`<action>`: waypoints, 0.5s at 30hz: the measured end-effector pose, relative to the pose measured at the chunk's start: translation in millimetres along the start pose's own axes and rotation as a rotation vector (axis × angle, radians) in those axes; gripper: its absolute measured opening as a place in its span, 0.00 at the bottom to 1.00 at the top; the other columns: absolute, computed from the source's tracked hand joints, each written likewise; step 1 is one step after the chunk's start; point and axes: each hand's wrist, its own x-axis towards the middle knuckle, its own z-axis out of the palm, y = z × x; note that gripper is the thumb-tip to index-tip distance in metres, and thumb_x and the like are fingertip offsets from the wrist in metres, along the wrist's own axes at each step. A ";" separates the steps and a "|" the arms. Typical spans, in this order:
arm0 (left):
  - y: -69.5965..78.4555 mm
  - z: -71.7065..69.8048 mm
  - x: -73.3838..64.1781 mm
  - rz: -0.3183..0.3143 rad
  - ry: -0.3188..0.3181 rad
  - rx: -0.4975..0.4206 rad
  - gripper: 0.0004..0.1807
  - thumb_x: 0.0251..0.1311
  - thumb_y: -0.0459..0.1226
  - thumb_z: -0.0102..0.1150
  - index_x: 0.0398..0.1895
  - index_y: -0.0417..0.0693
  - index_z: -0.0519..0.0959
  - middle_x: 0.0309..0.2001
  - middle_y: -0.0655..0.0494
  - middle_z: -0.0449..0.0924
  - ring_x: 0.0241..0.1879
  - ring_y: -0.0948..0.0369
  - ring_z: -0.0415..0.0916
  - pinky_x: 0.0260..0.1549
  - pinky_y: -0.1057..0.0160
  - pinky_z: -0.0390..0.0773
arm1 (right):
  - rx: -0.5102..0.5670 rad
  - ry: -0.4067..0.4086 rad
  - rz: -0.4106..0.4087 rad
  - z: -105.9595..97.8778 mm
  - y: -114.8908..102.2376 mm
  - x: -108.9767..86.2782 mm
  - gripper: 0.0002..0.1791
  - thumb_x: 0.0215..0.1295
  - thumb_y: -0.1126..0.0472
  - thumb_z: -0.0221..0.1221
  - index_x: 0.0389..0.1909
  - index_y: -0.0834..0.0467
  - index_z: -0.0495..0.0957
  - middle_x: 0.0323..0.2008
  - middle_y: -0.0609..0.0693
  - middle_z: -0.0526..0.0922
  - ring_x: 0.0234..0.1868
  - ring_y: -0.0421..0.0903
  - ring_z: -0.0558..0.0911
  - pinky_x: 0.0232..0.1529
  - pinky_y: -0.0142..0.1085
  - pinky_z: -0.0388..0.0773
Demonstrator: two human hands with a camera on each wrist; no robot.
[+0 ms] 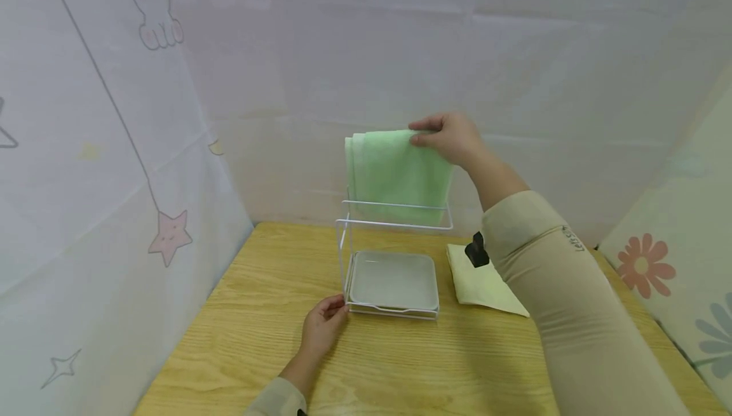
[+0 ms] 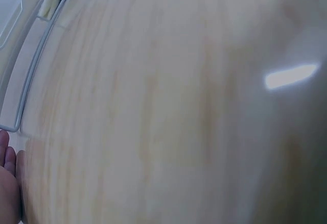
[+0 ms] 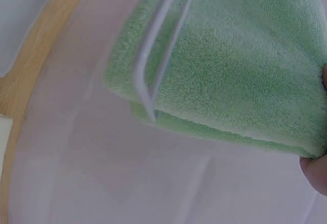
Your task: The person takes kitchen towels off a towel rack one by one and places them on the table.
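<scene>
A folded light green towel (image 1: pixel 394 162) hangs upright over the back of a white wire rack (image 1: pixel 394 224). My right hand (image 1: pixel 448 136) pinches the towel's top right corner between thumb and fingers. In the head view its lower edge shows behind the rack's two upper bars. The right wrist view shows the fuzzy towel (image 3: pixel 245 55) overlapped by the rack's bent bars (image 3: pixel 140 71). Down at the rack's front left corner, my left hand (image 1: pixel 321 326) grips the wire with thumb and fingertips. A grey tray (image 1: pixel 393 281) lies in the rack's base.
A folded pale yellow cloth (image 1: pixel 486 286) lies on the wooden table (image 1: pixel 246 333) to the right of the rack, partly hidden by my right sleeve (image 1: pixel 566 295). A printed fabric backdrop (image 1: pixel 297 73) stands behind the table and along both sides.
</scene>
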 end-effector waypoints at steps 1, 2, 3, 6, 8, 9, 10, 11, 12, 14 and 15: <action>0.5 0.2 0.0 -0.002 0.002 -0.001 0.15 0.61 0.28 0.62 0.51 0.30 0.78 0.47 0.34 0.81 0.38 0.68 0.79 0.40 0.76 0.79 | -0.001 0.005 0.005 -2.9 -3.1 -0.7 0.21 0.65 0.55 0.64 0.59 0.52 0.79 0.61 0.52 0.80 0.67 0.48 0.72 0.64 0.43 0.72; 0.6 0.4 0.0 -0.002 0.003 0.003 0.15 0.61 0.28 0.62 0.51 0.30 0.78 0.47 0.34 0.81 0.38 0.68 0.79 0.40 0.76 0.79 | -0.003 0.008 0.008 -5.9 -6.6 -1.8 0.21 0.65 0.54 0.64 0.59 0.51 0.79 0.61 0.51 0.79 0.67 0.47 0.71 0.64 0.43 0.72; 0.7 0.5 0.0 -0.003 0.004 0.004 0.15 0.61 0.27 0.62 0.50 0.29 0.78 0.47 0.34 0.81 0.38 0.68 0.79 0.40 0.76 0.79 | -0.005 0.014 0.008 -8.8 -10.0 -2.8 0.21 0.65 0.54 0.64 0.59 0.51 0.79 0.61 0.51 0.79 0.67 0.47 0.71 0.64 0.42 0.72; 0.8 0.7 0.3 -0.007 0.008 0.010 0.15 0.60 0.27 0.62 0.50 0.29 0.78 0.47 0.33 0.81 0.39 0.66 0.79 0.40 0.76 0.80 | -0.011 0.030 0.010 -16.8 -20.7 -5.9 0.21 0.65 0.52 0.64 0.59 0.49 0.79 0.62 0.49 0.79 0.68 0.45 0.71 0.64 0.42 0.72; 0.8 0.9 0.6 -0.013 0.009 0.015 0.15 0.61 0.28 0.63 0.50 0.30 0.78 0.47 0.34 0.81 0.40 0.65 0.80 0.39 0.77 0.79 | -0.008 0.039 0.006 -21.8 -27.0 -7.9 0.21 0.64 0.52 0.65 0.58 0.48 0.80 0.62 0.48 0.79 0.68 0.44 0.71 0.64 0.40 0.72; 1.0 1.0 0.6 -0.015 0.007 0.017 0.15 0.61 0.28 0.62 0.50 0.30 0.78 0.47 0.34 0.81 0.40 0.64 0.80 0.39 0.77 0.79 | -0.005 0.045 0.008 -24.4 -30.0 -9.2 0.21 0.64 0.52 0.65 0.58 0.48 0.80 0.61 0.47 0.79 0.67 0.43 0.71 0.63 0.39 0.73; 1.6 1.1 0.5 -0.017 0.006 0.025 0.15 0.61 0.28 0.62 0.51 0.30 0.78 0.47 0.34 0.81 0.40 0.63 0.80 0.39 0.77 0.79 | 0.005 0.051 0.007 -27.0 -32.7 -10.4 0.21 0.63 0.52 0.65 0.58 0.48 0.80 0.60 0.47 0.80 0.66 0.43 0.72 0.61 0.38 0.73; 2.2 1.1 0.2 -0.016 0.003 0.024 0.16 0.61 0.29 0.62 0.51 0.30 0.78 0.48 0.34 0.81 0.41 0.62 0.80 0.39 0.78 0.79 | 0.011 0.058 0.009 -29.8 -35.5 -12.1 0.22 0.63 0.52 0.66 0.58 0.48 0.80 0.60 0.47 0.81 0.65 0.42 0.73 0.60 0.36 0.74; 5.4 1.2 -0.5 -0.021 -0.002 0.028 0.16 0.61 0.28 0.62 0.51 0.29 0.78 0.48 0.34 0.81 0.41 0.61 0.80 0.39 0.77 0.79 | 0.021 0.064 0.008 -32.5 -37.9 -13.5 0.22 0.62 0.52 0.66 0.57 0.47 0.80 0.59 0.46 0.81 0.64 0.41 0.73 0.57 0.34 0.74; 15.6 0.5 -3.7 -0.025 -0.010 0.043 0.15 0.61 0.28 0.61 0.51 0.28 0.78 0.48 0.32 0.81 0.41 0.59 0.80 0.39 0.77 0.79 | 0.047 0.074 0.010 -37.9 -43.0 -16.9 0.22 0.61 0.52 0.67 0.57 0.47 0.81 0.57 0.45 0.83 0.60 0.39 0.75 0.52 0.31 0.75; 21.5 0.1 -5.9 -0.023 -0.013 0.046 0.15 0.62 0.27 0.61 0.51 0.27 0.78 0.48 0.31 0.80 0.41 0.60 0.80 0.39 0.78 0.79 | 0.065 0.078 0.010 -40.7 -45.4 -18.8 0.22 0.61 0.52 0.68 0.56 0.47 0.81 0.55 0.45 0.84 0.58 0.39 0.76 0.50 0.30 0.75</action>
